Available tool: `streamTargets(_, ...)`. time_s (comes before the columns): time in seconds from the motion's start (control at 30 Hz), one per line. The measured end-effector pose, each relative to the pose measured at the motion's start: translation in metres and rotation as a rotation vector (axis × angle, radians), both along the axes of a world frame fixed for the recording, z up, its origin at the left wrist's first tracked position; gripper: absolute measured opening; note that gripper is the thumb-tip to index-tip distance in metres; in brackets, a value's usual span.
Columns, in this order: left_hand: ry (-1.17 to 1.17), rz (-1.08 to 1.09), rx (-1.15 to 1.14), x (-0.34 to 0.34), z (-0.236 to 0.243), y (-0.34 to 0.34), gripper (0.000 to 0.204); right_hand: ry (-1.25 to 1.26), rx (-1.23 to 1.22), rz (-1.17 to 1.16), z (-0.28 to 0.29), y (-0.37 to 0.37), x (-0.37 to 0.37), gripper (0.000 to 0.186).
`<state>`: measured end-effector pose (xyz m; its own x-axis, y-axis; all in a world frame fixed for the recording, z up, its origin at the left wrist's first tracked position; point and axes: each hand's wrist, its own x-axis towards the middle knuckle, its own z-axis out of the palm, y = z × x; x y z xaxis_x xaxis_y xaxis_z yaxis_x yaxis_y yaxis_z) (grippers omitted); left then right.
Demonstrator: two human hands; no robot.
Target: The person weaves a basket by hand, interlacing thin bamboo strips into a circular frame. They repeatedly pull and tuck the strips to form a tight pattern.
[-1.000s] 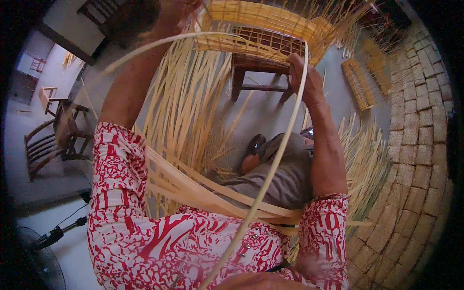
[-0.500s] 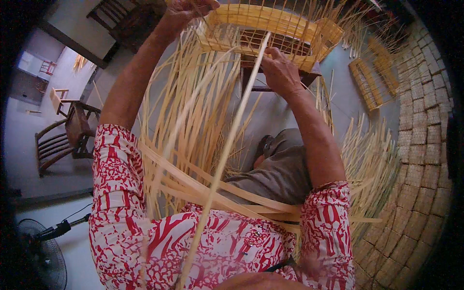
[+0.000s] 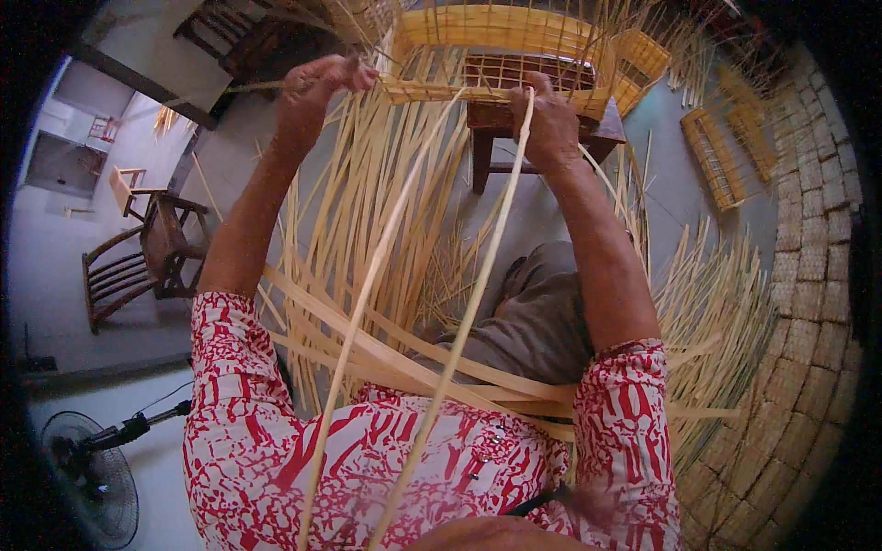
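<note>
A half-woven yellow bamboo basket (image 3: 501, 26) with an open lattice rests on a small dark stool (image 3: 602, 138). My right hand (image 3: 551, 124) is closed on its near rim, thumb and fingers at the edge. Beside these fingers a long pale strip (image 3: 459, 335) runs down toward my chest. A second strip (image 3: 367, 285) comes down from the rim further left. Just off the basket's left corner, my left hand (image 3: 317, 87) has its fingers curled together. A thin strip (image 3: 253, 86) sticks out to its left and seems to pass into the fingers.
Loose bamboo strips (image 3: 367, 202) hang and lie below the basket; wide strips (image 3: 432, 367) cross my lap. More strips (image 3: 712, 321) lie at right, by stacked woven pieces (image 3: 799, 358). Two wooden chairs (image 3: 170, 234) and a fan (image 3: 87, 468) stand left. Lattice pieces (image 3: 712, 161) lie on the floor.
My left hand has moved down from the basket's upper left to beside its near left corner. Two long strips now show apart where one stood out before. My right hand stays at the rim.
</note>
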<state>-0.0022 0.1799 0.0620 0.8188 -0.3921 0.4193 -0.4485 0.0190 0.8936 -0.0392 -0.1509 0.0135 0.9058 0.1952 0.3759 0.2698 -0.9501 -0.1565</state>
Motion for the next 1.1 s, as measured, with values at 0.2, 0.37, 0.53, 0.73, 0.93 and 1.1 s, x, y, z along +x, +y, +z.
streamTargets(0.2, -0.138, -0.098, 0.261, -0.006, 0.029, -0.051, 0.061, 0.098, 0.151, 0.03, -0.012, -0.011, 0.011, 0.013)
streamTargets(0.37, -0.199, -0.3, 0.486, -0.004, 0.037, -0.068, 0.058, 0.104, 0.171, 0.017, -0.015, -0.017, 0.008, 0.017)
streamTargets(0.53, -0.368, -0.33, 0.41, 0.006, 0.029, -0.072, 0.018, 0.127, 0.149, 0.007, -0.009, -0.017, 0.024, 0.019)
streamTargets(0.73, -0.239, -0.311, 0.419, -0.015, 0.049, -0.079, 0.046, 0.328, 0.134, -0.025, -0.003, -0.016, 0.032, 0.018)
streamTargets(0.93, 0.152, -0.083, -0.084, 0.024, 0.056, -0.108, 0.05, 0.303, 0.082, 0.061, -0.003, -0.012, 0.042, 0.019)
streamTargets(1.1, -0.043, -0.251, 0.371, 0.021, 0.073, -0.113, 0.042, 0.348, -0.001, 0.024, 0.004, -0.021, 0.051, 0.022)
